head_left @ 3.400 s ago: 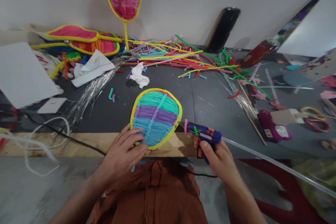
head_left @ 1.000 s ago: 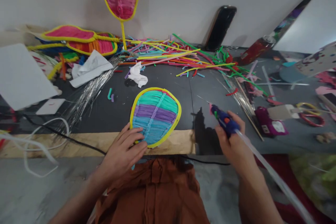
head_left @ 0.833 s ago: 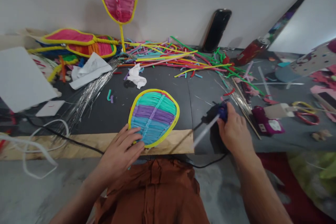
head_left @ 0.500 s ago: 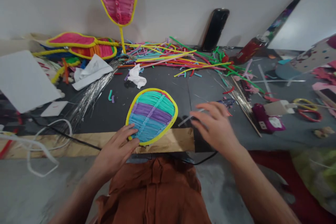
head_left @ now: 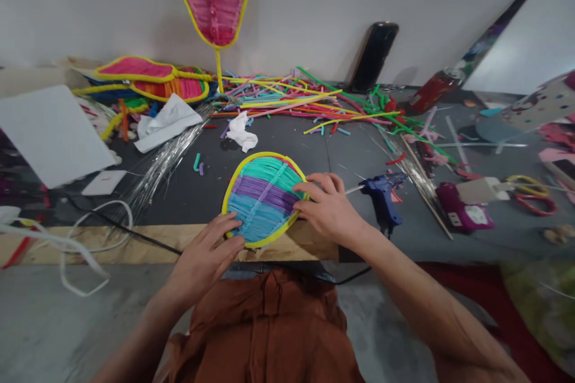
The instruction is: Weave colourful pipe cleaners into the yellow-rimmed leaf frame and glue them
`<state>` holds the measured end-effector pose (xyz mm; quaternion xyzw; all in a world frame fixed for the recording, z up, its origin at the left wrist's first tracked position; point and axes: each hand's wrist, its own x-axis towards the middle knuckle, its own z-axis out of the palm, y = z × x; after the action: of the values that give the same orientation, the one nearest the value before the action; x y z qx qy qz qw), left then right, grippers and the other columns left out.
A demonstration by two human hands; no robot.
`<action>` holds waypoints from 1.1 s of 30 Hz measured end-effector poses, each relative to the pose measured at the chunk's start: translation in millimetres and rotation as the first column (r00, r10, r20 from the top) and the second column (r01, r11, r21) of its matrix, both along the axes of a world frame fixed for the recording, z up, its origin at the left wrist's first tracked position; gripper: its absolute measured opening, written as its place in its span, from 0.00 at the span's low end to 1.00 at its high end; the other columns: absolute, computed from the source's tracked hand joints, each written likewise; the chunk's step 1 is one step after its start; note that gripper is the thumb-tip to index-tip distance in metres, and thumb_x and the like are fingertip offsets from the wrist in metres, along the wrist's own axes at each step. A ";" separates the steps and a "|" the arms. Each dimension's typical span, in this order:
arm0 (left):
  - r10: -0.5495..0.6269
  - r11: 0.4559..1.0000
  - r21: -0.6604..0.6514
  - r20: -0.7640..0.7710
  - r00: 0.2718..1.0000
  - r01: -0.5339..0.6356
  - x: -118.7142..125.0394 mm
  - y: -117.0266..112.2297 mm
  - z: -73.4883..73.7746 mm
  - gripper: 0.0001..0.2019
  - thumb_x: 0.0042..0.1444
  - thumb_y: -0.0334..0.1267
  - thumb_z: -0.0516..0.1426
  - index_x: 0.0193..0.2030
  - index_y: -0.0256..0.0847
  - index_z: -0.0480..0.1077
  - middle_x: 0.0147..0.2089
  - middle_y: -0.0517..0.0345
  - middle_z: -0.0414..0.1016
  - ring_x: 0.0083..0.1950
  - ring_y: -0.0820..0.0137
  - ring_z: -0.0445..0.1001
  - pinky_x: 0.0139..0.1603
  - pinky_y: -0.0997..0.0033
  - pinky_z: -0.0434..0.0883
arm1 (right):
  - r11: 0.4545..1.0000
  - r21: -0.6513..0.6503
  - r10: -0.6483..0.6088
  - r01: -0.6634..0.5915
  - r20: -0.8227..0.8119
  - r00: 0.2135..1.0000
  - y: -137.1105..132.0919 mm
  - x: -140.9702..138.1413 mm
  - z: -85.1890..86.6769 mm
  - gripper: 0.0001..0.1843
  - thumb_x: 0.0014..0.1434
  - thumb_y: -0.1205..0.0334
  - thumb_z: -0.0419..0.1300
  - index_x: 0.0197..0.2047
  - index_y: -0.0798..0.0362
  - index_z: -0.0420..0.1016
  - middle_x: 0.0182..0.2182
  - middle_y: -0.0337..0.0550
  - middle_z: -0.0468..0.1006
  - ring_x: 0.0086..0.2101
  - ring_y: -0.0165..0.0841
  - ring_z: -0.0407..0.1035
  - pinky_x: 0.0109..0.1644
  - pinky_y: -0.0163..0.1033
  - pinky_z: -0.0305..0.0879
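Observation:
A rounded pipe-cleaner panel (head_left: 265,194) with a yellow rim and bands of green, purple and blue lies near the table's front edge. My left hand (head_left: 211,251) pinches its lower left rim, fingertips over the blue band. On the opposite side, my right hand (head_left: 330,206) grips the right rim with thumb and fingers. A blue glue gun (head_left: 381,197) with a glue stick lies on its side just right of my right hand.
Loose pipe cleaners (head_left: 287,99) heap along the wall, below a pink petal-shaped piece (head_left: 213,3) on a stem. A phone (head_left: 375,57) leans there, beside a red can (head_left: 433,93). Crumpled tissue (head_left: 242,131), thin wires (head_left: 168,152), a white cable (head_left: 85,245) and scissors (head_left: 534,203) lie around.
My right hand has moved left from the glue gun onto the panel's right rim, leaving the gun lying on the table. My left hand has stayed on the panel.

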<state>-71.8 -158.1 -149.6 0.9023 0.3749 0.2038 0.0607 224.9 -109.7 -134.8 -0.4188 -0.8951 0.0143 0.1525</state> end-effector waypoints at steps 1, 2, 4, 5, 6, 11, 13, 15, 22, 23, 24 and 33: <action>0.004 1.000 -0.001 0.002 1.000 -0.004 0.1 0.0 -0.4 0.07 0.61 0.27 0.53 0.41 0.39 0.71 0.51 0.49 0.70 0.61 0.60 0.66 0.60 0.57 0.68 | 1.000 0.002 0.005 -0.005 0.000 1.000 1.0 -0.5 -0.4 0.03 0.58 0.62 0.63 0.36 0.46 0.79 0.50 0.39 0.75 0.54 0.43 0.54 0.57 0.52 0.46; 0.005 1.000 -0.004 0.002 1.000 -0.005 0.0 -0.2 -0.9 0.08 0.61 0.27 0.53 0.41 0.40 0.71 0.51 0.49 0.70 0.61 0.60 0.66 0.61 0.57 0.68 | 1.000 0.003 0.009 -0.009 -0.002 1.000 2.0 -0.9 -0.8 0.03 0.58 0.62 0.63 0.36 0.46 0.79 0.50 0.38 0.75 0.54 0.43 0.54 0.57 0.52 0.45; 0.003 1.000 -0.017 0.002 1.000 -0.003 -0.4 -0.5 -2.2 0.09 0.61 0.26 0.52 0.42 0.40 0.71 0.51 0.48 0.70 0.62 0.60 0.65 0.61 0.57 0.67 | 1.000 0.002 0.014 -0.014 -0.005 1.000 3.6 -1.2 -1.6 0.03 0.58 0.62 0.62 0.35 0.46 0.79 0.49 0.38 0.76 0.55 0.42 0.54 0.58 0.52 0.45; 0.003 1.000 -0.024 0.004 1.000 -0.003 -0.7 -0.7 -2.9 0.09 0.60 0.26 0.52 0.42 0.40 0.71 0.52 0.49 0.70 0.63 0.60 0.64 0.62 0.57 0.67 | 1.000 0.003 0.017 -0.017 -0.008 1.000 4.3 -1.2 -2.0 0.03 0.58 0.62 0.62 0.34 0.46 0.78 0.49 0.37 0.76 0.55 0.42 0.54 0.58 0.52 0.44; 0.004 0.999 -0.032 0.007 1.000 -0.004 -1.0 -0.9 -3.5 0.09 0.60 0.26 0.52 0.43 0.40 0.71 0.52 0.49 0.70 0.63 0.60 0.64 0.62 0.57 0.67 | 1.000 0.005 0.021 -0.021 -0.010 1.000 4.9 -1.1 -2.4 0.04 0.59 0.62 0.62 0.34 0.46 0.78 0.49 0.37 0.76 0.55 0.42 0.54 0.58 0.52 0.44; 0.011 0.999 -0.042 0.022 1.000 -0.010 -0.9 -1.8 -4.5 0.10 0.60 0.25 0.52 0.42 0.41 0.71 0.51 0.50 0.70 0.63 0.61 0.64 0.63 0.56 0.66 | 0.999 0.013 0.037 -0.037 -0.014 0.999 6.5 -2.3 -4.3 0.05 0.59 0.63 0.61 0.33 0.46 0.78 0.47 0.36 0.77 0.55 0.43 0.54 0.59 0.54 0.43; 0.007 0.999 -0.036 0.023 1.000 -0.006 -0.3 -1.9 -3.5 0.10 0.60 0.25 0.52 0.43 0.40 0.71 0.51 0.49 0.70 0.62 0.61 0.64 0.63 0.56 0.66 | 1.000 0.006 0.030 -0.030 -0.011 0.999 6.0 -2.0 -3.5 0.04 0.58 0.63 0.62 0.33 0.46 0.78 0.47 0.35 0.77 0.56 0.43 0.55 0.59 0.55 0.43; 0.004 0.999 -0.036 0.023 1.000 -0.003 0.2 -1.9 -2.2 0.09 0.60 0.25 0.52 0.43 0.39 0.71 0.51 0.49 0.70 0.62 0.60 0.64 0.63 0.55 0.66 | 0.999 -0.017 0.030 -0.030 -0.010 1.000 4.5 0.7 -0.6 0.03 0.57 0.61 0.64 0.36 0.45 0.78 0.49 0.37 0.76 0.56 0.45 0.55 0.60 0.56 0.45; 0.003 0.999 -0.032 0.020 1.000 -0.002 0.1 -1.3 -1.1 0.09 0.61 0.26 0.51 0.42 0.39 0.72 0.50 0.49 0.71 0.62 0.62 0.65 0.63 0.58 0.66 | 0.984 -0.022 -0.178 0.177 -0.172 0.969 -12.3 30.2 14.4 0.17 0.61 0.62 0.58 0.54 0.49 0.71 0.52 0.49 0.72 0.55 0.45 0.57 0.57 0.55 0.59; 0.000 1.000 -0.023 0.010 1.000 0.000 0.0 -1.1 -0.8 0.09 0.61 0.26 0.51 0.42 0.39 0.72 0.50 0.49 0.71 0.62 0.62 0.65 0.63 0.58 0.66 | 0.975 -0.009 -0.221 0.223 -0.196 0.955 -16.5 34.6 13.7 0.17 0.62 0.63 0.56 0.54 0.49 0.71 0.51 0.49 0.73 0.53 0.44 0.59 0.57 0.54 0.61; -0.002 1.000 -0.013 -0.004 1.000 0.002 0.0 -0.9 -0.1 0.09 0.61 0.26 0.51 0.42 0.39 0.72 0.50 0.50 0.71 0.62 0.61 0.64 0.63 0.58 0.66 | 0.966 -0.003 -0.254 0.259 -0.210 0.944 -21.1 38.5 11.9 0.16 0.63 0.64 0.55 0.54 0.49 0.71 0.49 0.49 0.73 0.51 0.44 0.60 0.56 0.54 0.62; -0.003 1.000 0.000 -0.088 0.996 0.003 -4.5 2.8 8.5 0.09 0.63 0.30 0.51 0.41 0.40 0.72 0.52 0.50 0.71 0.63 0.60 0.63 0.61 0.56 0.67 | 0.958 -0.059 -0.286 0.280 -0.236 0.929 -52.3 36.0 -4.6 0.13 0.63 0.66 0.54 0.49 0.51 0.75 0.41 0.48 0.76 0.44 0.41 0.63 0.49 0.50 0.66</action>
<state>-76.3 -155.3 -141.1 0.9110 0.3758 0.1639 0.0446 260.9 -162.0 -139.5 -0.5402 -0.7998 0.0542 0.2560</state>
